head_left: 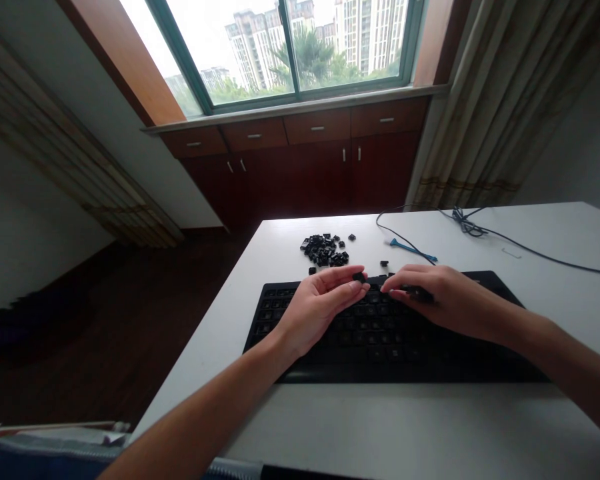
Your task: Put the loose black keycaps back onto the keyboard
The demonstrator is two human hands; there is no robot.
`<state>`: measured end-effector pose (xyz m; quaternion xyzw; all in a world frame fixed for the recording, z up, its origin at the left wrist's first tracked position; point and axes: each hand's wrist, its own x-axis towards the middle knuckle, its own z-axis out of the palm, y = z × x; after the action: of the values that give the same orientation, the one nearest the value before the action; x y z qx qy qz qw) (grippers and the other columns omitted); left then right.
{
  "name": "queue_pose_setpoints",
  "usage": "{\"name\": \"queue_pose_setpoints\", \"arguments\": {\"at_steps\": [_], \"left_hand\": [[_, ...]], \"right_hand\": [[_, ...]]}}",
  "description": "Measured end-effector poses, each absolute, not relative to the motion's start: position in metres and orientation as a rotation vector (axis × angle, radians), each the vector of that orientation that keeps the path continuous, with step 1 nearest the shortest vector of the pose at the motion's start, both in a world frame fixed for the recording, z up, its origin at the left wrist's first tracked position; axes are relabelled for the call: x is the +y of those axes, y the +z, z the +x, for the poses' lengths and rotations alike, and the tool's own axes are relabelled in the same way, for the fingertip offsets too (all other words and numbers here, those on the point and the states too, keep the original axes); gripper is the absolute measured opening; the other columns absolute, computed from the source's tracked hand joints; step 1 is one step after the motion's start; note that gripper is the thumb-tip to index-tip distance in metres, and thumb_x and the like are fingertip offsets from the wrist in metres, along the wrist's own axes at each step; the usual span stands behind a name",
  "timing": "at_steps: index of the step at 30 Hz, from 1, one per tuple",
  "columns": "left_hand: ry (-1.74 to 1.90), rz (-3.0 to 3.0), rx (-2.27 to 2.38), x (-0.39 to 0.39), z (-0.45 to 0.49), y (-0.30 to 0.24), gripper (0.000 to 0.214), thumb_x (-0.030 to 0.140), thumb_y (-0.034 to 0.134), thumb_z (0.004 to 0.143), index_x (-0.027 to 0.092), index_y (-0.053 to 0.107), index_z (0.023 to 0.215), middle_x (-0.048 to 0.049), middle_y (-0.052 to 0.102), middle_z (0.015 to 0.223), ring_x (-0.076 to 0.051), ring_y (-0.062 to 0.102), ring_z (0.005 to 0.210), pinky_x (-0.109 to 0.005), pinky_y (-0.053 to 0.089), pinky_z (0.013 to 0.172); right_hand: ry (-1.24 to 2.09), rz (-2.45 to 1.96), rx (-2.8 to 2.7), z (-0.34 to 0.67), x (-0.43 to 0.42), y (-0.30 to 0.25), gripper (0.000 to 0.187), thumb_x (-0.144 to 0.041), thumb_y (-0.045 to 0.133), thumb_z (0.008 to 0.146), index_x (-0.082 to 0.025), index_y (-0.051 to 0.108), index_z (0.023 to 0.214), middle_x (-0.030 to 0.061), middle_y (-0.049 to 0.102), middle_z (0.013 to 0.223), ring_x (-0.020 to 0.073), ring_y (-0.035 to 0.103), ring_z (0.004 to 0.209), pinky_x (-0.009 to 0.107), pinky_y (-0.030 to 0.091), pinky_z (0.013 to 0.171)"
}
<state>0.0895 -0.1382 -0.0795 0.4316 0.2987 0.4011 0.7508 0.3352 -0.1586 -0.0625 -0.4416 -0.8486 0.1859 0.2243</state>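
A black keyboard [380,370] lies on the white table, many of its key positions showing bare switches. Over its upper rows, my left hand [317,303] pinches a small black keycap [359,277] between thumb and fingers. Just to the right, my right hand [437,293] is curled with its fingertips down at the keyboard's top row. Something dark shows under its bent fingers; I cannot make out what it is. Behind the keyboard sits a pile of loose black keycaps [325,250]. A single keycap [384,264] lies apart, near the right fingertips.
A blue tool with a thin shaft [413,249] lies behind my right hand. The black cable [467,223] is bundled at the back right and trails to the table's edge. Near it is a bent thin wire [511,253]. Wooden cabinets [315,167] stand beneath the window.
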Motion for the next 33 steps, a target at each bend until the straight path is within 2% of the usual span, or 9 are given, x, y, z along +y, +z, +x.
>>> {"name": "queue_pose_setpoints", "arguments": {"at_steps": [8, 15, 19, 33], "left_hand": [[0.840, 0.970, 0.684, -0.1393, 0.0910, -0.0792, 0.038, 0.020, 0.078, 0.081, 0.015, 0.071, 0.118, -0.0093, 0.074, 0.114, -0.012, 0.071, 0.098, -0.022, 0.053, 0.097], [0.832, 0.982, 0.685, -0.1389, 0.0910, -0.0798, 0.038, 0.020, 0.078, 0.081, 0.016, 0.071, 0.118, -0.0095, 0.074, 0.115, -0.013, 0.070, 0.100, -0.022, 0.052, 0.097], [0.829, 0.975, 0.681, -0.1383, 0.0911, -0.0804, 0.039, 0.020, 0.079, 0.080, 0.016, 0.071, 0.117, -0.0094, 0.074, 0.115, -0.013, 0.071, 0.100, -0.023, 0.052, 0.097], [0.824, 0.982, 0.670, -0.1373, 0.0905, -0.0839, 0.039, 0.021, 0.080, 0.079, 0.016, 0.071, 0.117, -0.0096, 0.074, 0.115, -0.015, 0.071, 0.101, -0.026, 0.052, 0.098]], "right_hand": [[0.529, -1.233, -2.424, 0.3379, -0.1576, -0.0675, 0.031, -0.022, 0.058, 0.092, -0.027, 0.068, 0.122, 0.0045, 0.067, 0.115, 0.0193, 0.066, 0.095, 0.033, 0.052, 0.085], [0.467, -1.271, -2.442, 0.3392, -0.1563, -0.0681, 0.029, -0.035, 0.056, 0.096, -0.025, 0.068, 0.121, 0.0059, 0.067, 0.113, 0.0194, 0.066, 0.092, 0.034, 0.052, 0.082], [0.435, -1.265, -2.451, 0.3392, -0.1564, -0.0682, 0.030, -0.032, 0.053, 0.097, -0.025, 0.066, 0.123, 0.0059, 0.067, 0.112, 0.0194, 0.066, 0.090, 0.035, 0.053, 0.080], [0.385, -1.115, -2.450, 0.3412, -0.1562, -0.0675, 0.019, -0.027, 0.058, 0.096, -0.025, 0.072, 0.108, 0.0024, 0.074, 0.109, 0.0176, 0.071, 0.091, 0.030, 0.055, 0.080]]}}
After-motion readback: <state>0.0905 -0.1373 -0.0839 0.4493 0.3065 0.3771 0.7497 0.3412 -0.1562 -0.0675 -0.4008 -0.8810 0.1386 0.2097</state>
